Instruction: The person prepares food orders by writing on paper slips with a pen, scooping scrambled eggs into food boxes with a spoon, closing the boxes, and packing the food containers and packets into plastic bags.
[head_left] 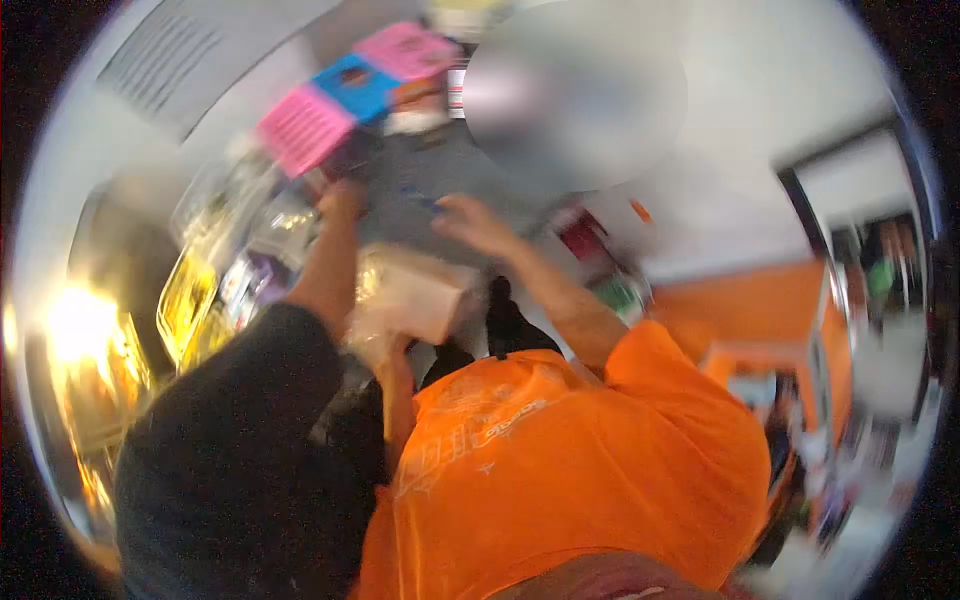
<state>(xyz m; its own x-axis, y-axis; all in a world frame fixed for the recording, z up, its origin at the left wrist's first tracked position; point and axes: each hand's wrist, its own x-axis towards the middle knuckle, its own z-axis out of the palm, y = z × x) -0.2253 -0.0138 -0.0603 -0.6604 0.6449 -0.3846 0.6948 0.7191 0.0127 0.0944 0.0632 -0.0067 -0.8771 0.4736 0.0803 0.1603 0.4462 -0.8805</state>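
My left hand is closed at the lower left corner of a pale box, which has clear plastic around its left side. The box is in front of my orange shirt. My right hand is above and right of the box, over a grey surface. Motion smears its fingers, and a small blue mark shows near their tips. What that hand holds, if anything, is not clear.
A co-worker's dark sleeve and hand reach in from the left. Pink boxes and a blue one stand at the back. Plastic-wrapped items lie left. An orange panel is at right.
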